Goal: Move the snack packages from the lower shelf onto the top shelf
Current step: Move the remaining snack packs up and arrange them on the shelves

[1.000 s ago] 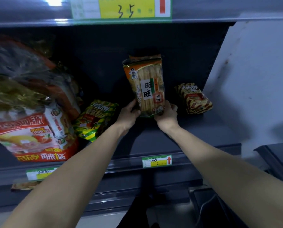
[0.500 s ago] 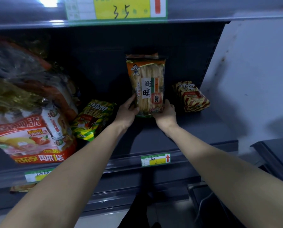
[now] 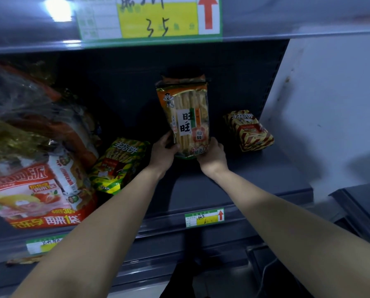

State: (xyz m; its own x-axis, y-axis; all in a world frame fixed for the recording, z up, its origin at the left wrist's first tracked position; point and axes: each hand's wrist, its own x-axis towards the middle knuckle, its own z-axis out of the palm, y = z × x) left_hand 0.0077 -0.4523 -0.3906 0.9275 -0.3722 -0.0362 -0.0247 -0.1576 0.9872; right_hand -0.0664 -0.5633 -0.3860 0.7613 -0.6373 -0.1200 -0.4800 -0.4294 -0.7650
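Rice-cracker pack [image 3: 185,119]: orange and green, clear window showing stacked crackers. It stands upright at mid-shelf, close to the dark back panel. Its bottom edge is covered by the hands, so I cannot tell whether it rests on the shelf [image 3: 255,179] or hangs just above it.

Left hand [image 3: 163,150]: grips the pack's lower left edge, thumb across the front, fingers hidden behind.

Right hand [image 3: 212,154]: grips the lower right corner, fingers curled round it.

Left of the pack, near: green-and-yellow striped snack pack [image 3: 119,164], tilted.

Right of the pack, apart: red-and-yellow striped snack pack [image 3: 249,130], lying at an angle by the shelf's right end.

Far left: large red bag [image 3: 33,190], with blurred bags piled above it.

Near rail of the shelf: small price tag [image 3: 204,217] with a red arrow, just below the held pack.

Upper shelf [image 3: 287,18]: its edge carries a big yellow label [image 3: 149,18], handwritten "35", red arrow.

Right of the shelving: pale wall [image 3: 330,104].
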